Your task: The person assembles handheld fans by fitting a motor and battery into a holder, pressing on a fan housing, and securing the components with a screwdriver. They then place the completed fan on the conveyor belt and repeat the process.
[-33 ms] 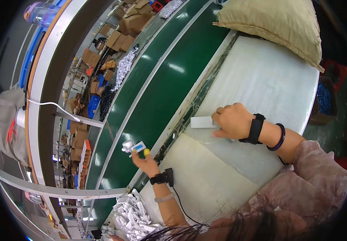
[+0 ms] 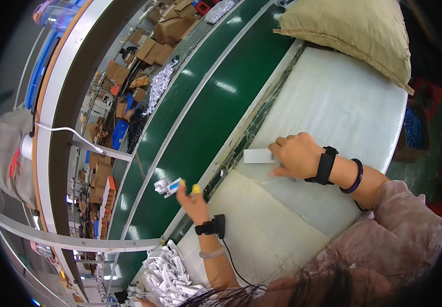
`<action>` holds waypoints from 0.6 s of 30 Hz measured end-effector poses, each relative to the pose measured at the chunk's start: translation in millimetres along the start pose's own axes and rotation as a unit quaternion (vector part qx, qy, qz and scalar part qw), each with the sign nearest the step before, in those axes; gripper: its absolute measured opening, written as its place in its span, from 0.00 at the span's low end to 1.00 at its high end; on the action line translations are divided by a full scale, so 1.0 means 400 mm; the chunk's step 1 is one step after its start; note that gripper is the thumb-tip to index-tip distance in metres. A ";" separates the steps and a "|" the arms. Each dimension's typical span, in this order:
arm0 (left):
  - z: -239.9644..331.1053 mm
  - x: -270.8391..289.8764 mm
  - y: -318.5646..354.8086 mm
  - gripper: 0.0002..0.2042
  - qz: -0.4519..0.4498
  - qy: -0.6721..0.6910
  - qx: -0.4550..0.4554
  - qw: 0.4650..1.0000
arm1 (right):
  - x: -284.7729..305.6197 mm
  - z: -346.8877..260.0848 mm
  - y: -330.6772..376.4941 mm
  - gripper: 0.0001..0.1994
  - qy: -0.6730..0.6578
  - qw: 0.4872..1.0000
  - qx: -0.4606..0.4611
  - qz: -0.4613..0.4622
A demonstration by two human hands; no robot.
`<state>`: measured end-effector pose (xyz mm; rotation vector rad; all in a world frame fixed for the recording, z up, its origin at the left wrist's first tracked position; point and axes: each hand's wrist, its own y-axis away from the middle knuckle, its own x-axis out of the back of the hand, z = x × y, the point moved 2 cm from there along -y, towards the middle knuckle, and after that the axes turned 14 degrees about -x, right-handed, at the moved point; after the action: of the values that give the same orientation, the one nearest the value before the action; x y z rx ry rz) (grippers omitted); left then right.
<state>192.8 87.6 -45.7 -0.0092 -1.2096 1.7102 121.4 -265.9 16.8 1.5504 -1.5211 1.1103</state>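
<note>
My left hand [image 2: 195, 207], with yellow covers on fingertips, reaches over the green conveyor belt [image 2: 216, 110] with its fingers apart. Beside its fingertips, a small white device with a blue patch [image 2: 174, 188] lies next to a rounded white piece [image 2: 161, 185]; whether a finger still touches the device I cannot tell. Over on the pale work surface [image 2: 328, 97], my right hand [image 2: 298, 156] grips the right end of a white rectangular block [image 2: 257, 156]. Its fingers hide that end. Both wrists wear black straps.
A heap of white plastic parts [image 2: 167, 271] sits at the lower left. The far right corner holds a stuffed tan sack [image 2: 348, 36]. Past the belt are cardboard boxes [image 2: 172, 30] and a pile of white parts [image 2: 160, 87]. A metal frame bar [image 2: 88, 245] crosses the left side.
My left hand has drawn back slightly to the right, its fingers spreading away from the white device, which stays nearly in place over the belt. My right hand and the block have not moved.
</note>
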 end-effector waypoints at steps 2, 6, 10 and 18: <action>0.192 -0.069 -0.011 0.24 -0.163 0.076 -0.050 0.982 | -0.003 0.000 0.001 0.24 -0.033 0.999 -0.006 -0.009; 0.355 -0.215 -0.012 0.33 -0.308 0.050 -0.260 0.914 | -0.038 0.029 -0.013 0.28 -0.097 0.994 0.004 -0.058; 0.394 -0.248 -0.005 0.24 -0.381 0.002 -0.268 0.885 | -0.043 0.007 -0.007 0.24 -0.122 0.991 0.044 -0.015; 0.422 -0.159 0.123 0.08 -0.327 -0.062 -0.213 0.919 | -0.026 -0.051 0.036 0.23 -0.117 0.986 0.109 -0.038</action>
<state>104.7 -76.5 -27.7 0.2198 -1.4541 0.8610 105.6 -244.3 14.3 1.9301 -1.5152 1.1115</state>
